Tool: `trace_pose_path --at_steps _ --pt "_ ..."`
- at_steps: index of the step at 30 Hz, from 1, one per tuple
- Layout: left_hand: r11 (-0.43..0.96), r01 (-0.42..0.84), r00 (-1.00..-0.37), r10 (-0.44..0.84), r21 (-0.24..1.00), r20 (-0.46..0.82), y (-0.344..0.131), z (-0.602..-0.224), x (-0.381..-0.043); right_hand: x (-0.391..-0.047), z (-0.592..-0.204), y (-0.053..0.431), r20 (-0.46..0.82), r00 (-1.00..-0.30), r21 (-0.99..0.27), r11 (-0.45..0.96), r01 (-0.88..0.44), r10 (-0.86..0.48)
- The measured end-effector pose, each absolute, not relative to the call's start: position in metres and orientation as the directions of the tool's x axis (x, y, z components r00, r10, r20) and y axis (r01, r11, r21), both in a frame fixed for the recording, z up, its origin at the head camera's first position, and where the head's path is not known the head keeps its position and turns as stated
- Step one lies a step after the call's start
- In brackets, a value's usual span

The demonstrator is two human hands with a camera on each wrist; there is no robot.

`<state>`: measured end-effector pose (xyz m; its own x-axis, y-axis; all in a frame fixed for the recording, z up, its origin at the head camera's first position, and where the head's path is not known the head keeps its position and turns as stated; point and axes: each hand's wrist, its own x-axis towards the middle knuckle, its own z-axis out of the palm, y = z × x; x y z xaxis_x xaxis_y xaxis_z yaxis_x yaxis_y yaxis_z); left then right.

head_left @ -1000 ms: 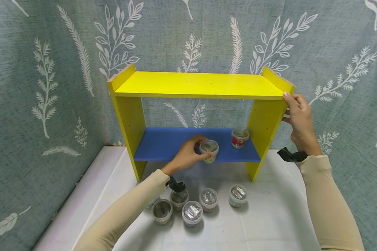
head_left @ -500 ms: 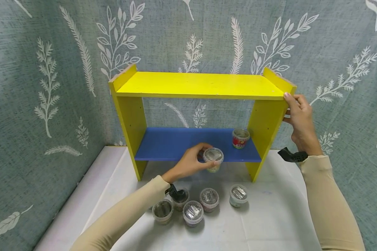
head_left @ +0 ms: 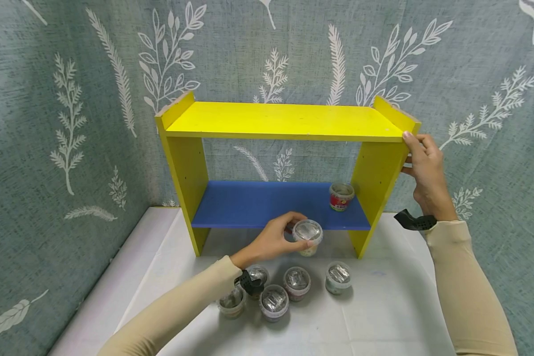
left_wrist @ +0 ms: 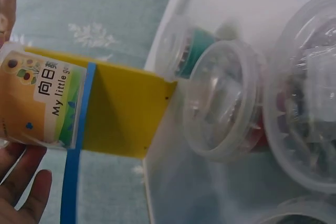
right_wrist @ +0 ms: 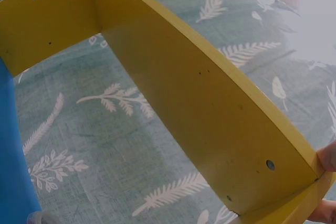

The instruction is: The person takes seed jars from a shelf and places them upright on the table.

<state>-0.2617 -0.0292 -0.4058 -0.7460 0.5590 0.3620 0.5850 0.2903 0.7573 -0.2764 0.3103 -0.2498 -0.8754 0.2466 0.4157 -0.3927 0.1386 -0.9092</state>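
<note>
In the head view my left hand [head_left: 278,240] holds a small clear-lidded plastic cup [head_left: 308,236] between thumb and fingers, in front of the blue shelf [head_left: 253,202]. The left wrist view shows that cup's orange and green label [left_wrist: 37,98] with sunflowers and "My little" lettering. My right hand [head_left: 427,168] grips the upper right corner of the yellow shelf unit [head_left: 289,118], thumb on its front edge. A cup with a red label [head_left: 340,198] stands at the blue shelf's right end.
Several lidded cups stand on the white table in front of the unit, among them one cup [head_left: 274,302] at the front and another cup [head_left: 338,278] apart to the right. A leaf-patterned curtain [head_left: 98,148] hangs behind and at the left.
My left hand has drawn the cup from above the blue shelf forward, down and slightly right, out over the table. My right hand stays on the unit's corner.
</note>
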Motion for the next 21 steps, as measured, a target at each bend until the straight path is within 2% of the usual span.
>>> trace_pose_path --at_steps 21 --pt "0.308 0.574 -0.737 0.599 0.759 0.314 -0.031 -0.417 -0.235 -0.276 -0.25 0.311 0.42 -0.875 -0.906 0.161 -0.391 0.239"
